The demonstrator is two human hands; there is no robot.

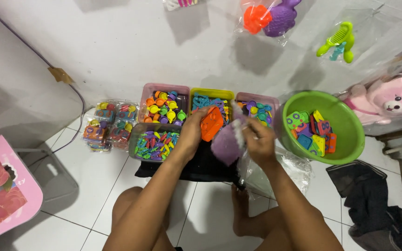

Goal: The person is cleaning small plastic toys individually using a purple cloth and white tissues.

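While left hand (192, 135) grips orange toy (211, 123) and right hand (257, 139) pinches purple toy (226, 144) with clear bag (275, 172), sorted bins (164, 107) sit beyond, green bowl (350, 135) right, on floor.

Two bare forearms, no sleeves, left hand (192, 132), right hand (259, 142), bare knees, bare foot (244, 211)

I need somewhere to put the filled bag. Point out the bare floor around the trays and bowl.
Bare white tile floor lies left of the black cloth, between the clear packs of small toys and the pink board. Crowded: the row of plastic trays of coloured pieces against the wall, the round green plastic bowl, and dark clothing at right.
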